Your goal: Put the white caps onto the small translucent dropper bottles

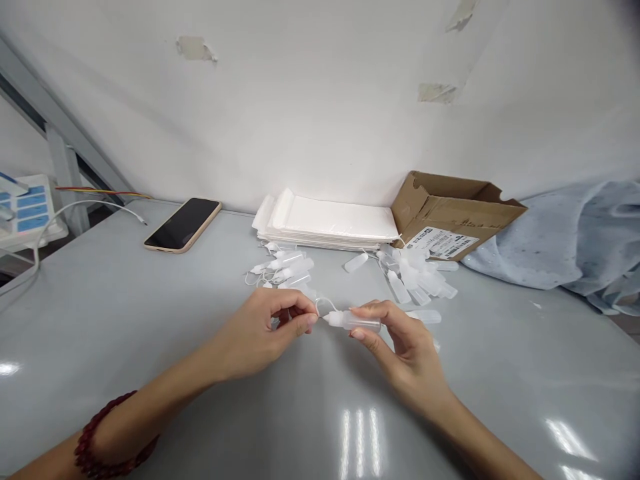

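Note:
My right hand (395,343) grips a small clear squeeze bottle (367,321) between thumb and fingers. The bottle lies level, its white nozzle pointing left, and a short thin dark tip shows at the nozzle's end. From its neck a thin white cap strap (326,301) loops over to my left hand (280,327). There the thumb and forefinger pinch the strap's end just left of the nozzle; the end itself is hidden. Behind my left hand lies a group of similar bottles with strap loops (290,267). More translucent bottles (420,275) are heaped beyond my right hand.
A stack of white padded envelopes (340,220) lies against the wall, beside an open cardboard box (455,217). On the left are a phone (184,225) and a white cable (95,202). Pale blue cloth (550,233) lies at the right of the grey table (125,313).

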{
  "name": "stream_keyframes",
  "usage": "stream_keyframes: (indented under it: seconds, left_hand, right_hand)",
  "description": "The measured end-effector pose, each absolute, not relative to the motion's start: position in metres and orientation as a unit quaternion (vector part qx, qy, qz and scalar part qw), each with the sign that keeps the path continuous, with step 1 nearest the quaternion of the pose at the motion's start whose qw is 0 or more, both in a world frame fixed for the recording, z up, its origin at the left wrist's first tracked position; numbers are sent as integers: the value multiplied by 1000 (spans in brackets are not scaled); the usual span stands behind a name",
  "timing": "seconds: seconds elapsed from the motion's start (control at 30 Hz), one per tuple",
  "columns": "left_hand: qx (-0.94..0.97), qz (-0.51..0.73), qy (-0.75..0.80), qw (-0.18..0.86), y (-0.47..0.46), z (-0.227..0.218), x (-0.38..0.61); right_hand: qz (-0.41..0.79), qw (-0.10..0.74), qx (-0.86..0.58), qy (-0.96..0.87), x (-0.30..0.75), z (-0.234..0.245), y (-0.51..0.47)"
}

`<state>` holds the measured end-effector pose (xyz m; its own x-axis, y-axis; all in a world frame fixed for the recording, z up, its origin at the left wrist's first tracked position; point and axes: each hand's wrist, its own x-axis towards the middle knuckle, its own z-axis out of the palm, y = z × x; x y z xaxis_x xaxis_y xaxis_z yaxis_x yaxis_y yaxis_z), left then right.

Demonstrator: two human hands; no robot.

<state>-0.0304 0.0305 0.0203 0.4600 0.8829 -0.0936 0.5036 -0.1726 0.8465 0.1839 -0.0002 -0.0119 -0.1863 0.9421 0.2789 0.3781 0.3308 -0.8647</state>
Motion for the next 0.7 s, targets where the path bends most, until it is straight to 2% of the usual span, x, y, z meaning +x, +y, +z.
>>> stream_keyframes:
  seconds: [0.43, 0.6, 0.7]
  left_hand:
    - [753, 213, 454, 426, 29, 14, -28]
    - [770, 188, 451, 409, 32, 17, -31]
    - [766, 204, 484, 370, 41, 21, -42]
  right_hand:
    - [315, 429, -464, -708, 182, -13, -1]
    - [296, 355, -453, -762, 185, -8, 3]
    - [240, 318, -477, -784, 193, -4, 8]
